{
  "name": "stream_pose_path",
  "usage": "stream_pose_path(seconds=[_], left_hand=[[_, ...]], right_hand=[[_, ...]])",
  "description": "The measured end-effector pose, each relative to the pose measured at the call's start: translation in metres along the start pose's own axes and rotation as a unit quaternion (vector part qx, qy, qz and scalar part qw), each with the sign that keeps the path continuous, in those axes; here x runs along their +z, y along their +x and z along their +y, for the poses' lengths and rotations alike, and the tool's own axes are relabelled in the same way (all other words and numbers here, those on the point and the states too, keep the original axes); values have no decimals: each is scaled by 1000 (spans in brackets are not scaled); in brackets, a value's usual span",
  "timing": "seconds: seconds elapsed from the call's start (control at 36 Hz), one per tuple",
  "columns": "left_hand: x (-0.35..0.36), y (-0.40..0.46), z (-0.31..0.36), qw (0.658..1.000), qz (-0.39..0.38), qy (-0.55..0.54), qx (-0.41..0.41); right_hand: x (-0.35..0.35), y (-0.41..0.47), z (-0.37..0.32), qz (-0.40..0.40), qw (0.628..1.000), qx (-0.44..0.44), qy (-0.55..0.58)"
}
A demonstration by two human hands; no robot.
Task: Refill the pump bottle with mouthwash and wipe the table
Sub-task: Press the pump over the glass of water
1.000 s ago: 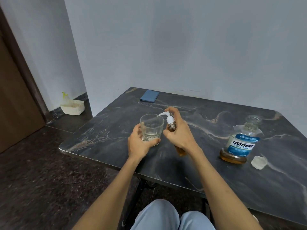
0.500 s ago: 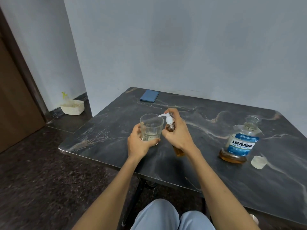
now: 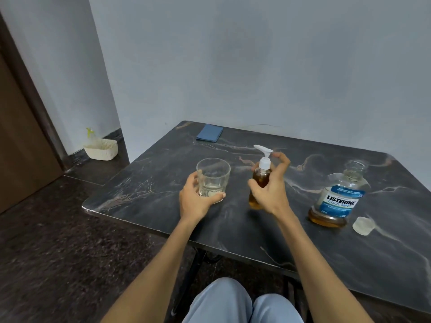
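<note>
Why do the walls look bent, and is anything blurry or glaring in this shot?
Head view: the wide-angle lens bows the wall corner and the table edges; light is soft and dim, with faint shadows; no harsh glare, only mild sheen on the glass; the floor at lower left is smeared, the mouthwash bottle label stays readable.

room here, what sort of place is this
Probably a plain room in a home: a dark marble-look table pushed against a bare painted wall, a wooden door at left, and a small basket on the stone floor.

Left hand [image 3: 194, 201] grips glass [image 3: 213, 177]; right hand [image 3: 270, 190] apparently holds pump bottle [image 3: 261, 180] upright
</note>
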State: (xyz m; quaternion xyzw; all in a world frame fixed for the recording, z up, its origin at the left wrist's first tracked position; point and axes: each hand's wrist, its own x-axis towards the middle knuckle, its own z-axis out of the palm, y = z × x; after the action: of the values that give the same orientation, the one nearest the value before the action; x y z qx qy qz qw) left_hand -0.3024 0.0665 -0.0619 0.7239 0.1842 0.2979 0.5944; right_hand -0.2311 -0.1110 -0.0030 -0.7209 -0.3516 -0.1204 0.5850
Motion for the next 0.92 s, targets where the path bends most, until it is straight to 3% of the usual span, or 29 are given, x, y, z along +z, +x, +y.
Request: stream_pose_path(seconds=[0.19, 0.64, 0.92], left_hand=[[0, 0, -1, 1000, -4, -17, 10], [0, 2, -5, 1000, 3, -13, 13], [0, 1, 0, 998, 7, 56, 15]], right_hand=[[-21, -6, 14, -11, 998, 59, -32], [-20, -21, 18, 15, 999, 38, -29], [-24, -36, 18, -34, 988, 148, -28]])
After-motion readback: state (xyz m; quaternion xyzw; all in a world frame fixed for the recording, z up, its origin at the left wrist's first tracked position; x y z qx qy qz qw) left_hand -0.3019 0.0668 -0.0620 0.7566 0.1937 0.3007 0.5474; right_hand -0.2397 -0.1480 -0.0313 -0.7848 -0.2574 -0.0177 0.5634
